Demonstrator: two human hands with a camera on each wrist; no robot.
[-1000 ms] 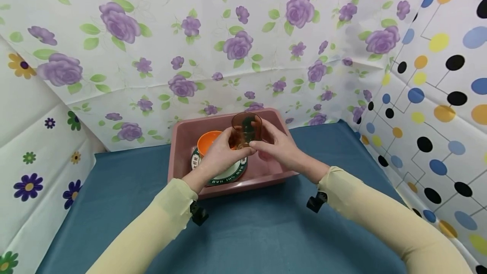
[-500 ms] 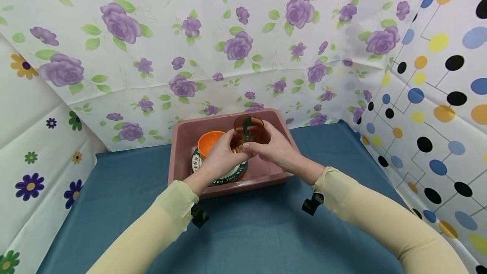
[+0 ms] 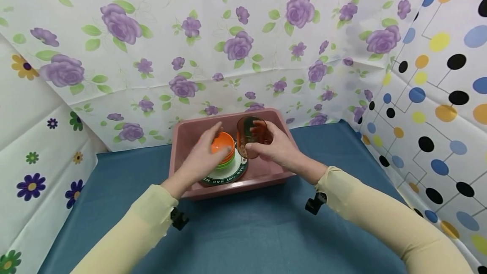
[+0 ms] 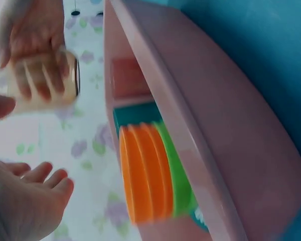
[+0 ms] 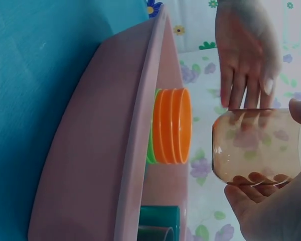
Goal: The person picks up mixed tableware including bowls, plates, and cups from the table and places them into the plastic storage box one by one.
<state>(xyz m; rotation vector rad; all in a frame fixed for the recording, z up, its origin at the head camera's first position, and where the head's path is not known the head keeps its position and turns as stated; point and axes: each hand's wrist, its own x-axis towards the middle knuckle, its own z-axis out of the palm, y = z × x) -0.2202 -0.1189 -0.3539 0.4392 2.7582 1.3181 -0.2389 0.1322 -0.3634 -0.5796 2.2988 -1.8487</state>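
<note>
A see-through amber glass cup is up above the pink basin. My right hand grips it from the side, fingers round the far wall and thumb on the near one. To the left, my left hand holds nothing; its fingers are spread and relaxed, apart from the cup. In the head view it overlaps the stacked orange bowls. Those bowls rest on green ones, over a white plate with a dark green lettered rim.
In the right wrist view a teal cup lies in the basin beside a clear cup. The basin stands on a blue tablecloth, close to the flowered back curtain. A dotted curtain hangs on the right.
My left hand has let go of the amber cup and moved left, uncovering more of the bowls. My right hand keeps hold of the cup, which has tilted slightly.
</note>
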